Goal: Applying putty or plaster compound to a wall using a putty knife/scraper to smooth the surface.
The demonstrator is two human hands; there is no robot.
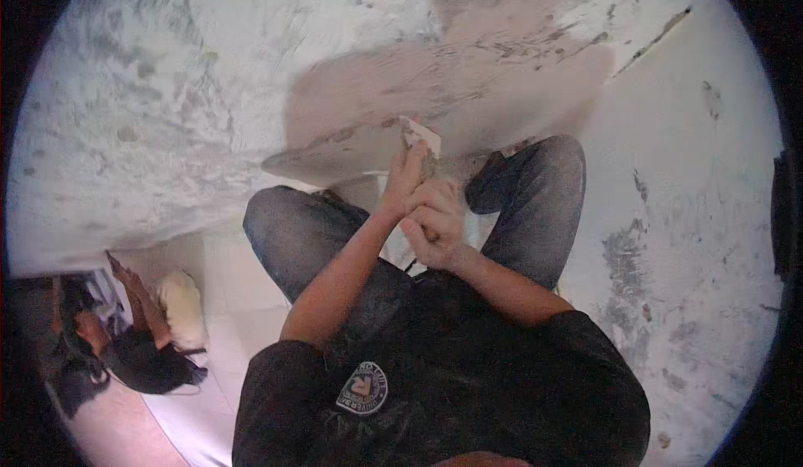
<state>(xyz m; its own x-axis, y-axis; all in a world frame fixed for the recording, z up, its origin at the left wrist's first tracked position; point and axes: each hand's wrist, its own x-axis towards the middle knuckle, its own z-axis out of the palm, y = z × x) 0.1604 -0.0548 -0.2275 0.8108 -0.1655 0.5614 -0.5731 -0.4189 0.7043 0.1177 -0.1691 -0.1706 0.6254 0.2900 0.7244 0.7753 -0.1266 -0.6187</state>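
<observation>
In front of my knees, both hands come together on a flat scraper [425, 139], its end smeared with whitish filler. My left hand [406, 176] is closed along the scraper's side, the fingers pointing up toward the wall. Just below it, my right hand [437, 223] is curled into a fist around what seems to be the handle, mostly hidden by the fingers. Beyond the hands rises a wall [209, 74] with white, streaky filler and a greyish-pink patch [360, 90]. The scraper's tip overlaps the lower part of this patch in the picture; contact cannot be told.
My bent knees [288, 233] flank my hands. A second wall [694, 174] stands close on my right, with grey marks and a dark crack near the corner. At the left another person [146, 354] in black works, an arm raised, near a cream-coloured rounded thing [181, 310]. Pale floor tiles [242, 287] lie between us.
</observation>
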